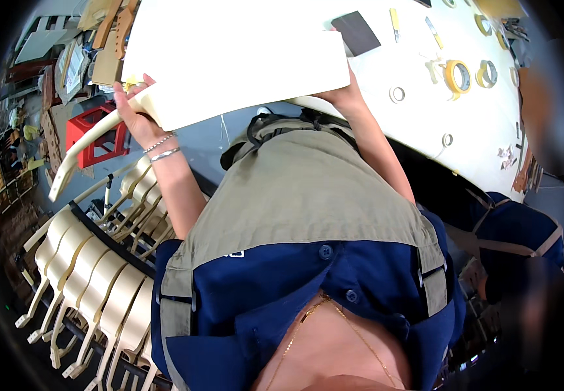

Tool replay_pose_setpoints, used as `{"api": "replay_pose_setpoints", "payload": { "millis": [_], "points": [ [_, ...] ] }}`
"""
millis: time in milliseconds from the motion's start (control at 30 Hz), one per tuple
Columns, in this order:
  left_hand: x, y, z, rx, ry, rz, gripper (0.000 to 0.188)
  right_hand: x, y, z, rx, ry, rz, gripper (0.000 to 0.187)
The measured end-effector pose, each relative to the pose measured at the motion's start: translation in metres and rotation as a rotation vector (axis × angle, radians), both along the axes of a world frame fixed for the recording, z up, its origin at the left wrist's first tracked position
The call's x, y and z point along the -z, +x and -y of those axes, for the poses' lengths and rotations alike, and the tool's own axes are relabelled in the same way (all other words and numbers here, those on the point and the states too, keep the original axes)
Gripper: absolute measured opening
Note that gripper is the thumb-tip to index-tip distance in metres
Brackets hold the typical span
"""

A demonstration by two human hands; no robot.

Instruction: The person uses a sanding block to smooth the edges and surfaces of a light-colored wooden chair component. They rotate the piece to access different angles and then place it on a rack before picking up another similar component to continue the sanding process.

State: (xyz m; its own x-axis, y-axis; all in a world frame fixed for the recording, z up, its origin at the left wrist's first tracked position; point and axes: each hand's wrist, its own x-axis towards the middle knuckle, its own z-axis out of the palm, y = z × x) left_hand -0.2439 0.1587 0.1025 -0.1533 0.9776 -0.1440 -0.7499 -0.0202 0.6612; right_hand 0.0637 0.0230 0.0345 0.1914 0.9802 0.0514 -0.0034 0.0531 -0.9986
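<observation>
A cream, unstrung guitar (249, 78) is held on edge across the front of me, its broad side towards me and its neck (93, 133) curving out to the left. My left hand (140, 120), with bracelets on the wrist, is closed round the place where neck and body meet. At the guitar's other end, my right hand (342, 94) grips the body; most of its fingers are hidden behind it. Just beyond the right hand a dark grey sheet (358, 34) lies on the white table (399, 65).
Tape rolls (458, 77) and yellow-handled knives (394, 25) lie on the table's right part. Below left, a rack carries several cream guitars (80, 260). A red stool (93, 140) stands left of me. Another person in blue (520, 225) is close on the right.
</observation>
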Motion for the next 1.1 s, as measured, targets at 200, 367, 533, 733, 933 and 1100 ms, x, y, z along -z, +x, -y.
{"api": "replay_pose_setpoints", "payload": {
  "millis": [200, 367, 533, 733, 933, 1100],
  "points": [
    [-0.03, 0.021, 0.005, -0.025, 0.077, -0.144, 0.033, 0.003, -0.001, 0.004, 0.05, 0.069, -0.047, 0.118],
    [-0.042, 0.038, 0.008, -0.08, 0.127, -0.382, 0.04, -0.011, 0.003, 0.005, 0.115, 0.043, 0.089, 0.116],
    [-0.053, 0.051, 0.009, 0.052, 0.351, -0.583, 0.065, -0.032, 0.01, 0.005, 0.186, -0.028, 0.521, 0.115],
    [-0.073, 0.079, 0.012, 0.351, 0.649, -0.657, 0.067, -0.057, 0.01, 0.002, 0.232, 0.004, 0.92, 0.112],
    [-0.084, 0.109, 0.007, 0.586, 0.786, -0.733, 0.06, -0.079, -0.002, -0.004, 0.206, 0.093, 0.971, 0.117],
    [-0.088, 0.126, 0.008, 0.614, 0.845, -0.789, 0.053, -0.09, -0.003, -0.007, 0.145, 0.204, 0.369, 0.112]
  ]
}}
